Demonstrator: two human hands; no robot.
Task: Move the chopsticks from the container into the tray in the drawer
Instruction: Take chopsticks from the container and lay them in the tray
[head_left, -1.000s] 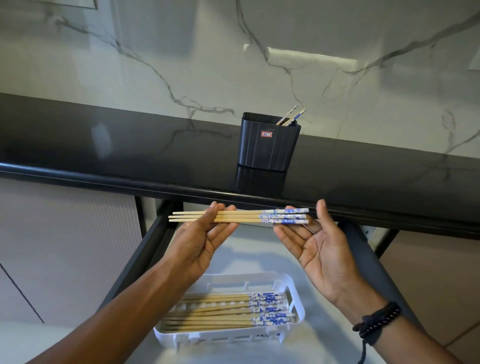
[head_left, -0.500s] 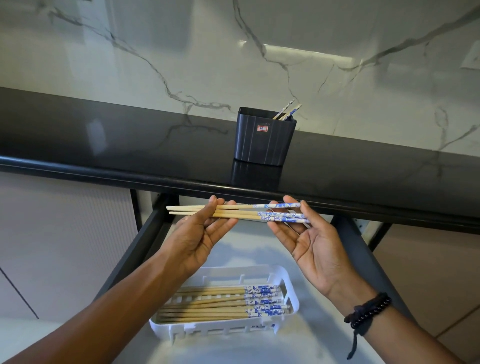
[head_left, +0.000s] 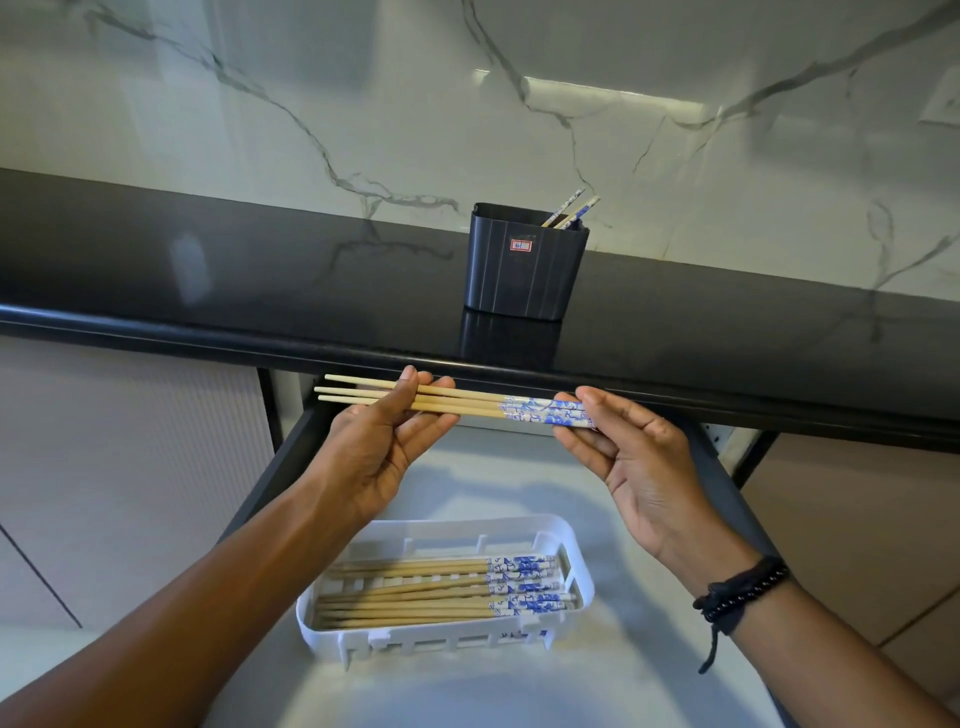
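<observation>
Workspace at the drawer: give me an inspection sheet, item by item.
Surface: black countertop, glossy; open drawer below.
Job's things: dark container holds two chopsticks; white tray holds several; held bundle level above the drawer.
Clutter: nothing seen.
Grippers: left hand grips the plain ends, right hand the blue patterned ends.
Cables: nothing seen.
Surroundings: marble wall; black bracelet.
</observation>
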